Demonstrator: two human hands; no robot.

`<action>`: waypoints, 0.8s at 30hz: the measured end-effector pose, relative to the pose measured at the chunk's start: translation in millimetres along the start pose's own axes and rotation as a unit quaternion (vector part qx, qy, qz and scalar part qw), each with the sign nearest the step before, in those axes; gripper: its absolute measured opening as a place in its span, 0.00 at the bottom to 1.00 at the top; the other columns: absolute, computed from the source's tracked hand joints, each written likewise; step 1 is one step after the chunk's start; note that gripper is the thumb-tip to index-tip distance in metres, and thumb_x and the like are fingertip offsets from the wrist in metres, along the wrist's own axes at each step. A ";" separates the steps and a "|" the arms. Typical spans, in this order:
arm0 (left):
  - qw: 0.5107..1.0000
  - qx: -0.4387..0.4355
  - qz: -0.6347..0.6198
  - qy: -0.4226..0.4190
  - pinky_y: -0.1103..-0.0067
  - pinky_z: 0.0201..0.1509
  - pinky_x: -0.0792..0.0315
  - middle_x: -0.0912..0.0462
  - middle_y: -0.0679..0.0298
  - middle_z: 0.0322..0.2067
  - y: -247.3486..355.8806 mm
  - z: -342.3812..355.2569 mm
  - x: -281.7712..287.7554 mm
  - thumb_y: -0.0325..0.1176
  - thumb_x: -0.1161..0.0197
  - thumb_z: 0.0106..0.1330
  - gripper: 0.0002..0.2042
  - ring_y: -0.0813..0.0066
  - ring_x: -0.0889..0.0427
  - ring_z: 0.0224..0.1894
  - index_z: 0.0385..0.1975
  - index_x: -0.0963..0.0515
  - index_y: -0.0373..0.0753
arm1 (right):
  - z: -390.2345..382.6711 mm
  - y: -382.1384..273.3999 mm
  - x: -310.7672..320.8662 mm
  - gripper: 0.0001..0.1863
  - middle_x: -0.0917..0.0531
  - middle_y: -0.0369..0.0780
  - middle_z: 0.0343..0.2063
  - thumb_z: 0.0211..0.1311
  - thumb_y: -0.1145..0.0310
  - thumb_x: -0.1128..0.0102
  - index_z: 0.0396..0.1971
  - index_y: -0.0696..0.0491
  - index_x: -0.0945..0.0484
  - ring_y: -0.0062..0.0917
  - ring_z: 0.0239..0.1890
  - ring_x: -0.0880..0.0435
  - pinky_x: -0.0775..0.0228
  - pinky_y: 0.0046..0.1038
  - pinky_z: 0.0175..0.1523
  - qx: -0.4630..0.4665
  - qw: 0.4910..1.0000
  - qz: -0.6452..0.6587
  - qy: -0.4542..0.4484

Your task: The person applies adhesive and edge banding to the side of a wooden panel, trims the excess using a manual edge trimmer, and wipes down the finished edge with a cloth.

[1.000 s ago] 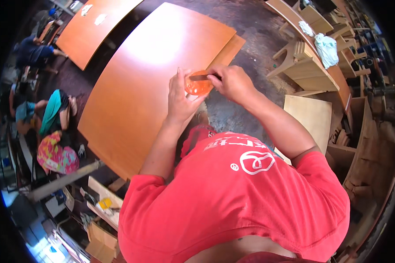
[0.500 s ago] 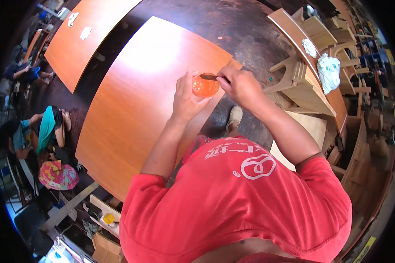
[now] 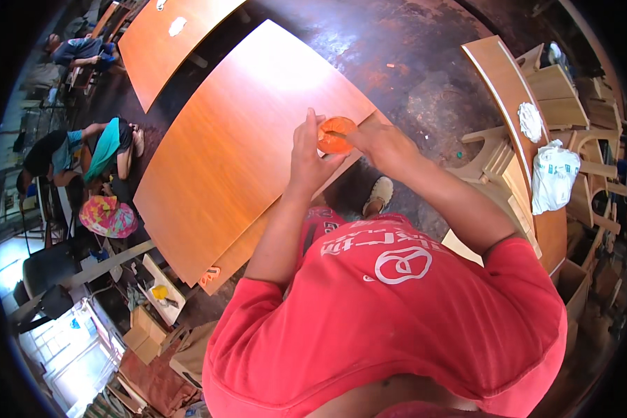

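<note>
An orange translucent cup-like container (image 3: 334,144) is held in my left hand (image 3: 306,153), its fingers curled round the side. My right hand (image 3: 380,143) is closed on a thin dark tool (image 3: 340,133), which reaches into the container's opening; much of the tool is hidden. Both hands are over the edge of a large curved orange-brown wooden panel (image 3: 195,188), which lies on another panel.
Co-workers crouch at left (image 3: 110,150) (image 3: 76,54) near another panel (image 3: 160,49) and a floral bundle (image 3: 108,216). A curved board (image 3: 481,59) bears a white bag (image 3: 554,174) among wooden parts (image 3: 557,108) at right. My shoe (image 3: 377,195) is on the dark floor.
My hands have shifted slightly right in view, and the tool now sits lower in the container. The view has turned, and my shoe has come into sight below the panel.
</note>
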State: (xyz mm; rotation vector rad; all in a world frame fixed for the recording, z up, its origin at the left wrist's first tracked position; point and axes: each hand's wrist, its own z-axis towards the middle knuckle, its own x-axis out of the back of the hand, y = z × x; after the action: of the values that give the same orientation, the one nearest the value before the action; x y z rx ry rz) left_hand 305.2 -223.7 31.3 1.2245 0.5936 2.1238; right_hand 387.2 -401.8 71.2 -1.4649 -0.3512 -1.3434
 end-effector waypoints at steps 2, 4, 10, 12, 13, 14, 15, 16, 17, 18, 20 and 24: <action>1.000 0.019 0.020 -0.015 0.67 0.55 0.34 0.29 0.53 0.50 3.0 -0.9 -9.3 0.29 0.22 0.38 0.56 0.56 0.30 0.51 0.67 0.57 0.34 | -9.0 15.4 2.5 0.06 0.24 0.43 0.25 0.55 0.70 0.52 0.32 0.52 0.28 0.39 0.33 0.21 0.31 0.39 0.36 0.008 0.998 0.060 0.019; 1.000 0.018 0.018 -0.017 0.67 0.54 0.34 0.29 0.53 0.50 1.3 0.9 -17.1 0.28 0.22 0.38 0.56 0.56 0.29 0.51 0.67 0.57 0.34 | -7.1 22.5 3.6 0.07 0.24 0.43 0.25 0.55 0.70 0.52 0.32 0.52 0.27 0.39 0.33 0.22 0.31 0.40 0.37 -0.014 0.998 0.050 0.028; 0.999 0.003 0.002 -0.034 0.67 0.53 0.33 0.29 0.53 0.50 -17.3 12.3 -40.1 0.27 0.22 0.38 0.56 0.55 0.29 0.50 0.67 0.57 0.33 | -25.8 46.2 -20.7 0.08 0.21 0.43 0.29 0.52 0.74 0.48 0.34 0.52 0.25 0.38 0.32 0.21 0.29 0.37 0.36 -0.020 0.996 0.050 0.073; 0.999 0.003 -0.003 -0.044 0.66 0.54 0.32 0.29 0.52 0.50 -33.8 8.7 -43.7 0.27 0.22 0.38 0.56 0.55 0.29 0.51 0.67 0.57 0.34 | -32.4 49.5 -19.1 0.09 0.20 0.42 0.29 0.53 0.75 0.47 0.35 0.52 0.25 0.37 0.29 0.21 0.28 0.35 0.34 0.003 0.987 0.084 0.136; 0.998 0.018 -0.014 -0.059 0.67 0.54 0.32 0.29 0.52 0.50 -45.1 5.0 -46.9 0.27 0.23 0.38 0.56 0.55 0.29 0.51 0.67 0.56 0.34 | -35.3 50.6 -17.3 0.07 0.19 0.42 0.28 0.56 0.74 0.46 0.36 0.53 0.26 0.34 0.26 0.21 0.28 0.32 0.31 -0.146 0.969 0.181 0.086; 0.996 0.030 -0.026 -0.075 0.67 0.55 0.32 0.29 0.52 0.50 -58.2 2.4 -50.5 0.27 0.23 0.37 0.56 0.55 0.29 0.52 0.67 0.55 0.35 | -36.7 51.9 -16.1 0.06 0.19 0.42 0.27 0.59 0.74 0.46 0.36 0.54 0.26 0.30 0.23 0.21 0.27 0.28 0.29 -0.291 0.917 0.271 0.037; 0.996 0.028 -0.036 -0.083 0.67 0.55 0.32 0.29 0.52 0.50 -71.7 -0.7 -55.0 0.27 0.23 0.37 0.56 0.55 0.29 0.52 0.67 0.55 0.35 | -39.6 56.3 -19.2 0.06 0.19 0.42 0.27 0.59 0.74 0.46 0.36 0.54 0.26 0.30 0.23 0.21 0.27 0.28 0.29 -0.303 0.914 0.268 0.041; 0.994 0.051 -0.030 -0.097 0.67 0.56 0.33 0.29 0.52 0.50 -86.0 -4.0 -59.5 0.26 0.23 0.38 0.55 0.55 0.30 0.53 0.67 0.54 0.35 | -42.7 62.6 -25.2 0.04 0.19 0.40 0.25 0.62 0.72 0.47 0.35 0.55 0.26 0.26 0.21 0.22 0.28 0.25 0.27 -0.361 0.842 0.395 0.071; 0.991 0.074 -0.026 -0.113 0.68 0.56 0.33 0.30 0.52 0.51 -102.7 -7.1 -67.6 0.26 0.23 0.38 0.54 0.55 0.30 0.53 0.67 0.53 0.36 | -47.3 70.6 -32.8 0.05 0.20 0.39 0.23 0.65 0.70 0.48 0.34 0.56 0.26 0.21 0.19 0.23 0.29 0.21 0.24 -0.411 0.748 0.510 0.104; 0.989 0.073 -0.034 -0.122 0.68 0.56 0.33 0.30 0.52 0.51 -118.5 -9.0 -71.7 0.26 0.23 0.38 0.54 0.55 0.30 0.53 0.67 0.53 0.36 | -51.6 74.9 -38.8 0.05 0.19 0.38 0.25 0.65 0.71 0.48 0.35 0.57 0.27 0.17 0.22 0.22 0.28 0.18 0.26 -0.435 0.705 0.551 0.104; 0.987 0.092 0.002 -0.133 0.65 0.57 0.33 0.31 0.51 0.51 -154.7 -15.1 -80.9 0.26 0.24 0.38 0.51 0.52 0.31 0.53 0.65 0.49 0.36 | -61.7 82.1 -56.5 0.05 0.19 0.39 0.26 0.65 0.71 0.47 0.36 0.56 0.28 0.18 0.23 0.22 0.28 0.18 0.27 -0.445 0.640 0.614 0.126; 0.979 0.141 0.018 -0.145 0.67 0.61 0.36 0.34 0.48 0.56 -245.1 -31.1 -98.1 0.26 0.24 0.40 0.50 0.50 0.35 0.58 0.65 0.50 0.36 | -82.1 96.9 -90.4 0.05 0.19 0.39 0.29 0.66 0.70 0.48 0.39 0.54 0.29 0.19 0.27 0.21 0.28 0.19 0.30 -0.429 0.513 0.725 0.165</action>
State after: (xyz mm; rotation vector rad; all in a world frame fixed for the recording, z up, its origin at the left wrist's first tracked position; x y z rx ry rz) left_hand 384.7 -119.4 -199.9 1.6749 0.7621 1.8828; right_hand 389.8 -469.0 -69.4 -1.3825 1.7349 -0.1667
